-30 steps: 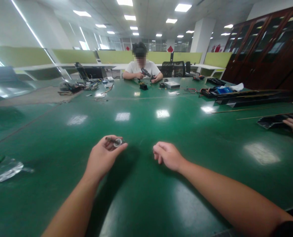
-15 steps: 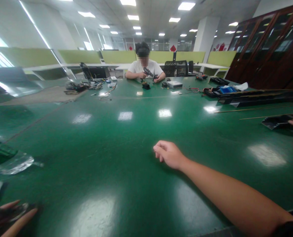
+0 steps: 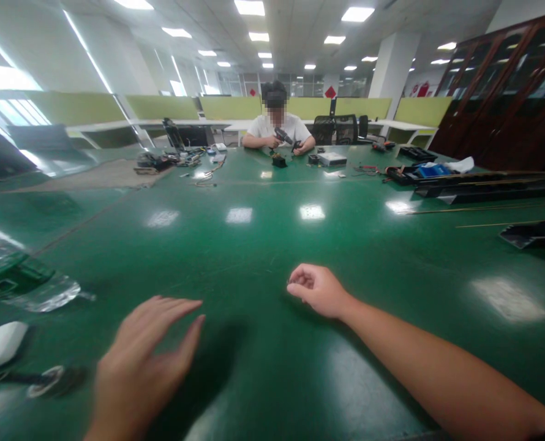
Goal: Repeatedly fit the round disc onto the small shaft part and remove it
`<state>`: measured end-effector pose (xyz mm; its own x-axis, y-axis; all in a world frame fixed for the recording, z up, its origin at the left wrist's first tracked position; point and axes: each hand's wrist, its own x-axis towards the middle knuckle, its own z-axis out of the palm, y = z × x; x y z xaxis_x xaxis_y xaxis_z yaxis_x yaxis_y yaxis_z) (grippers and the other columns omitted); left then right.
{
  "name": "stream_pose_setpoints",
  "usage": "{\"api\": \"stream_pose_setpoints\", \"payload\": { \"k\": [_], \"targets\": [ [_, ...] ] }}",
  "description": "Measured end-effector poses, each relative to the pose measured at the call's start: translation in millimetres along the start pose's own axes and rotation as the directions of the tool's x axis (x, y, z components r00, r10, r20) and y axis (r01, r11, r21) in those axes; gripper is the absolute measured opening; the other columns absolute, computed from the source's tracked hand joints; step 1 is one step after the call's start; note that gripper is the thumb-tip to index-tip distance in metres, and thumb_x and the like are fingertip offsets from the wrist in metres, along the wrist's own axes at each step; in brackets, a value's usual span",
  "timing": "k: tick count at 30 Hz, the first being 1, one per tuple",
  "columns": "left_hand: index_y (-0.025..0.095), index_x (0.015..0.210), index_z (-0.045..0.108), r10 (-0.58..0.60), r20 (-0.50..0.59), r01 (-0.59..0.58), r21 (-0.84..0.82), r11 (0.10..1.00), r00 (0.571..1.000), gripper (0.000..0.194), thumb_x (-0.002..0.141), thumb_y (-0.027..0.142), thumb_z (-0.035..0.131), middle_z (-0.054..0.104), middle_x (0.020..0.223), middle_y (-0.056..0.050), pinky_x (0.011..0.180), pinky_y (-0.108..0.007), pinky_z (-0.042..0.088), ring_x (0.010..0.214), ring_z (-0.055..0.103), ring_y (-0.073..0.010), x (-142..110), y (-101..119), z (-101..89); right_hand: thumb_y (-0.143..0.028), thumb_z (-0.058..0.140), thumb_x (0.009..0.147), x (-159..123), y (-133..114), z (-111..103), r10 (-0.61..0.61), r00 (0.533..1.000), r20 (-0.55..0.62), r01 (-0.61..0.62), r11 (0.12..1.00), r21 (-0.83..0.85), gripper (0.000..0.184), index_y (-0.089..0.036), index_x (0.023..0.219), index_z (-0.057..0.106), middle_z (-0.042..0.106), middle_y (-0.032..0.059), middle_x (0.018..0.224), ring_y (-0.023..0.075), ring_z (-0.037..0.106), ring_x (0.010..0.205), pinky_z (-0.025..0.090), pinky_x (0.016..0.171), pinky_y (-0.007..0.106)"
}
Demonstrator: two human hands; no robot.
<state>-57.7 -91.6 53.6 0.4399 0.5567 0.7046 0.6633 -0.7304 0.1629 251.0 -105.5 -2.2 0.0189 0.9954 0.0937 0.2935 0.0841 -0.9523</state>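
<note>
My left hand (image 3: 141, 361) is above the green table (image 3: 236, 257), thumb and fingers apart, with nothing visible between them. To its left lies a dark, rod-like thing with a pale ring (image 3: 46, 381), too blurred to name. My right hand (image 3: 321, 291) rests on the table ahead, its fingers curled in toward the thumb. A tiny dark bit shows at those fingertips, too small to make out.
At the left, a clear plastic bottle (image 3: 38, 288) lies on its side near a white rounded case (image 3: 0, 346). Across the table a person (image 3: 279, 128) holds a dark power tool. Long black channels (image 3: 493, 188) and thin rods lie at the right, near another person's fingers.
My left hand has come away from the dark ringed thing and moved right, toward my right hand. My right hand's fingers have turned slightly, staying in about the same place.
</note>
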Motion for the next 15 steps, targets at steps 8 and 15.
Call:
{"api": "stream_pose_setpoints", "payload": {
  "k": [8, 15],
  "targets": [
    [0.022, 0.120, 0.061, 0.292, 0.343, -0.205, -0.269, 0.941, 0.893, 0.041, 0.083, 0.005, 0.054, 0.064, 0.114, -0.006, 0.085, -0.033, 0.055, 0.100, 0.063, -0.0209, 47.9, 70.9, 102.3, -0.026, 0.071, 0.075, 0.8, 7.6, -0.2, -0.122, 0.991, 0.048, 0.123, 0.992, -0.011, 0.013, -0.014, 0.075, 0.066, 0.058, -0.0024, 0.064, 0.0100, 0.050, 0.059, 0.040, 0.057, 0.021],
    [0.023, 0.107, 0.066, 0.253, 0.290, -0.181, -0.253, 0.950, 0.923, 0.023, 0.091, 0.013, 0.054, 0.068, 0.098, -0.002, 0.078, -0.028, 0.054, 0.087, 0.065, -0.0170, 40.0, 51.2, 90.5, -0.034, 0.080, 0.070, -1.4, 4.6, 0.1, -0.084, 0.989, 0.121, 0.086, 0.996, -0.014, 0.024, -0.014, 0.079, 0.070, 0.061, -0.0024, 0.064, 0.0096, 0.051, 0.057, 0.039, 0.053, 0.020]
  ]
}}
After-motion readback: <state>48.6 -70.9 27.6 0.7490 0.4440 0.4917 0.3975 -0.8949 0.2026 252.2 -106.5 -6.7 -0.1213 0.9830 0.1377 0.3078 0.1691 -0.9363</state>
